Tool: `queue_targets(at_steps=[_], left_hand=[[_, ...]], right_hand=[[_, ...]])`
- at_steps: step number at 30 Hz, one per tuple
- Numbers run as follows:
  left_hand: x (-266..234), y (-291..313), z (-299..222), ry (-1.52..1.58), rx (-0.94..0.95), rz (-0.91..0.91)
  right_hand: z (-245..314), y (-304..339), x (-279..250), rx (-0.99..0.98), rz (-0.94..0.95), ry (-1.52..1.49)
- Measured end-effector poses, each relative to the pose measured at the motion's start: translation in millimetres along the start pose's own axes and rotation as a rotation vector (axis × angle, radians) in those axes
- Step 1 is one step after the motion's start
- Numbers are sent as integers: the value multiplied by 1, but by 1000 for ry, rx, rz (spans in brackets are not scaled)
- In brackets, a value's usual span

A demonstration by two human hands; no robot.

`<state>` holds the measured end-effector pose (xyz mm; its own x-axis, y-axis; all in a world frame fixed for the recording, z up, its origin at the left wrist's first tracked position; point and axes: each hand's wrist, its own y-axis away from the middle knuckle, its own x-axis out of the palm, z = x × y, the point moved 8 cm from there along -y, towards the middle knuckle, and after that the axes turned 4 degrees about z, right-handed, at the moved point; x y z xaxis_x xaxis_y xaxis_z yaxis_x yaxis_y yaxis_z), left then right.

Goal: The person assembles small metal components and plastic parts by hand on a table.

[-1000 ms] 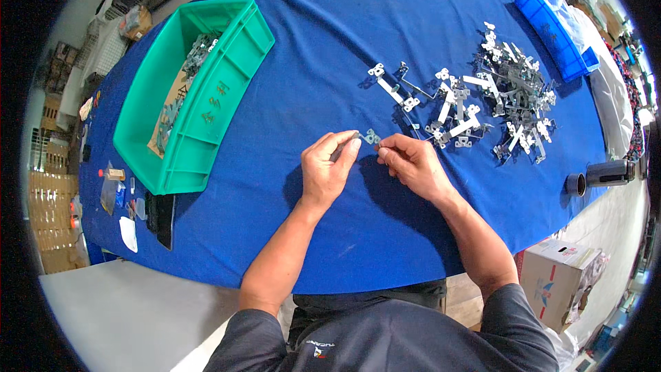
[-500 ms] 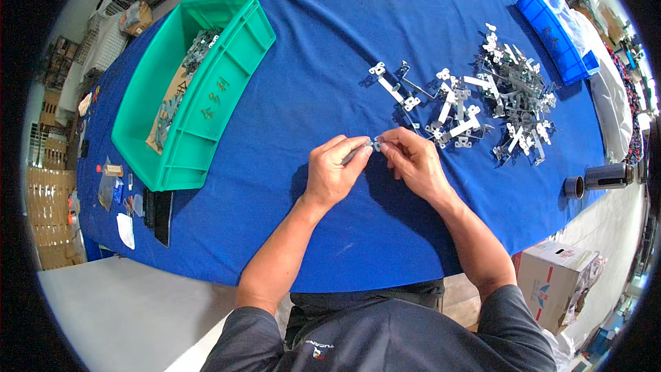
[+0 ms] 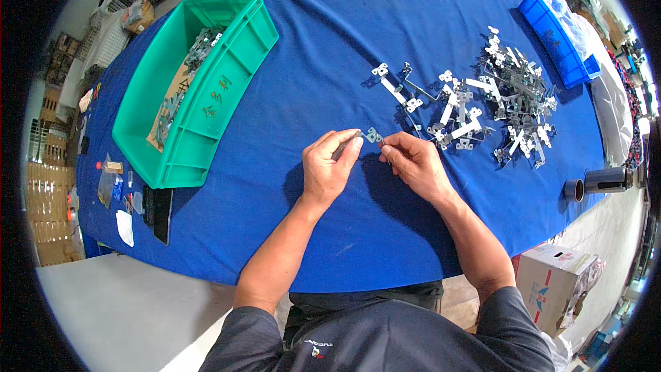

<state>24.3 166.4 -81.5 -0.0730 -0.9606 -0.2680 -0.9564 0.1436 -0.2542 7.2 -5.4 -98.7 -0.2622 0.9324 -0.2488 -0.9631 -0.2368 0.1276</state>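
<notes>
My left hand pinches a small metal bracket between thumb and forefinger, above the near middle of the blue cloth. The bracket's end with round holes sticks out to the right of these fingers; the rest is hidden in the hand. Right beside that end, the fingers of my right hand are closed in a pinch. Whether they grip the bracket's edge or a small part is too small to tell. Several similar silvery brackets lie loose beyond my right hand, next to a dense heap of them.
A green plastic bin with metal parts and cardboard inside stands at the left. At the far right is a blue tray with a clear plastic bag. A dark cylinder lies at the right edge; a black flat object is at the left edge.
My hands have drawn slightly apart, the left one moving a little left. More of the bracket's holed end now shows between them. The loose brackets and the heap stay as they were.
</notes>
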Motion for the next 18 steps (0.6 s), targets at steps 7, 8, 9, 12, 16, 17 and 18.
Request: queue_targets(at_steps=[7, 8, 9, 12, 16, 17, 18], left_hand=[[1, -1, -6, -62, 55, 24], [2, -1, -8, -97, 71, 30], [3, -1, -9, -96, 71, 30], [5, -1, -8, -75, 44, 43], [6, 0, -14, -153, 122, 80], [10, 0, -19, -174, 185, 99], [11, -1, -20, -171, 187, 101]], right_hand=[[-1, 1, 2, 27, -16, -34], [-3, 0, 2, 27, -16, -34], [-4, 0, 2, -10, -40, -47], [-4, -1, 1, -58, -88, -112], [0, -2, 4, -49, -42, -74], [-5, -5, 1, -48, -46, -73], [8, -4, -9, -308, -150, 107]])
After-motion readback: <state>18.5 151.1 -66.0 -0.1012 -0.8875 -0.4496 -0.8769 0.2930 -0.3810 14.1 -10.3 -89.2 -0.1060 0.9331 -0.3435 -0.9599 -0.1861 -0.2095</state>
